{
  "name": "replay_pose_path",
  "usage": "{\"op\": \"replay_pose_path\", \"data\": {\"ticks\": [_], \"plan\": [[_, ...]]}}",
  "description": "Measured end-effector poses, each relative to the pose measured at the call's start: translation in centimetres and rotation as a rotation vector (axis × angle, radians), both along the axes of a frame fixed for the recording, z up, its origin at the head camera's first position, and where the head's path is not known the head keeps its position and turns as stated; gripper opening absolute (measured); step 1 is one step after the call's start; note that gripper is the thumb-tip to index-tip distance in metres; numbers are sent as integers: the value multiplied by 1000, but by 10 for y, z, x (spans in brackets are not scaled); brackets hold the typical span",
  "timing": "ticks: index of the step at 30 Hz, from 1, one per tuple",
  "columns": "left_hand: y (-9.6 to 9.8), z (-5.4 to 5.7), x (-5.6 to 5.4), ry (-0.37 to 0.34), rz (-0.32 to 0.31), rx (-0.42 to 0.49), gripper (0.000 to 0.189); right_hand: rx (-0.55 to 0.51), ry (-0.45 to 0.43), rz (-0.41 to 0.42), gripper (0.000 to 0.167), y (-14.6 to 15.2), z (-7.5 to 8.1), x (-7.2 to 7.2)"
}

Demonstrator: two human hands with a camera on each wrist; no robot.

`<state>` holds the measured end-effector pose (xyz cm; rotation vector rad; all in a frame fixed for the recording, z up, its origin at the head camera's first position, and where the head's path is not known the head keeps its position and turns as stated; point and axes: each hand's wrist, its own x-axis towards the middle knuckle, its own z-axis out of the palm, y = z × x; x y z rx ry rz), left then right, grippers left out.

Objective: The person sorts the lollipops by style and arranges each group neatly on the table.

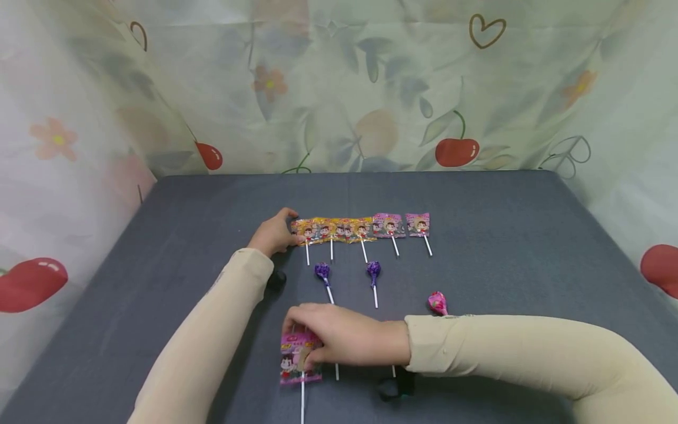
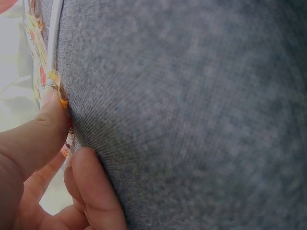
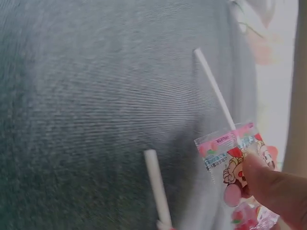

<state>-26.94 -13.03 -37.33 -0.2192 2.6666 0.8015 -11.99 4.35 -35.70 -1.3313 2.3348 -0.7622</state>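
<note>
A row of flat-wrapped lollipops lies across the dark table: three yellow-wrapped ones, then two pink-wrapped ones point(image 1: 389, 225). At the row's left end, my left hand point(image 1: 274, 233) pinches the edge of the leftmost yellow-wrapped lollipop point(image 1: 308, 231), its thumb on the wrapper point(image 2: 42, 72). Nearer the front, my right hand point(image 1: 344, 335) holds a pink-wrapped lollipop point(image 1: 288, 362) between thumb and fingers, stick pointing toward me. In the right wrist view the thumb covers part of that printed wrapper point(image 3: 216, 148).
Two purple round lollipops point(image 1: 322, 271) lie between the row and my right arm. A pink round lollipop point(image 1: 437, 302) is partly covered by the right sleeve. White stick ends point(image 1: 336, 371) show below the right hand. Patterned curtains point(image 1: 339, 88) surround the grey table point(image 1: 503, 247).
</note>
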Motion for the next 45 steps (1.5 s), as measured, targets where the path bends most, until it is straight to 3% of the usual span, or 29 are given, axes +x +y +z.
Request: {"op": "replay_pose_path", "data": {"ticks": [9, 13, 16, 20, 25, 28, 31, 37, 45], "plan": [[1, 1, 1, 16, -6, 13, 61, -209, -251, -105, 41, 24, 23, -1], [0, 1, 1, 18, -8, 21, 61, -320, -317, -188, 37, 42, 41, -8], [-1, 1, 2, 14, -11, 23, 61, -403, -280, -255, 36, 60, 57, -18], [-1, 1, 2, 2, -8, 17, 61, -472, -146, -375, 37, 88, 78, -38], [-1, 1, 2, -17, -1, 14, 60, -478, -31, -578, 38, 121, 90, -67], [-2, 1, 1, -20, -6, 12, 60, -439, -3, -702, 38, 137, 88, -81], [-2, 0, 1, -21, -3, 10, 60, -417, -30, -795, 39, 152, 79, -96], [-1, 0, 1, -6, -1, 12, 62, -404, -112, -922, 42, 180, 51, -125], [0, 0, 1, 6, -12, 6, 62, -277, -150, -1073, 47, 210, 17, -154]]}}
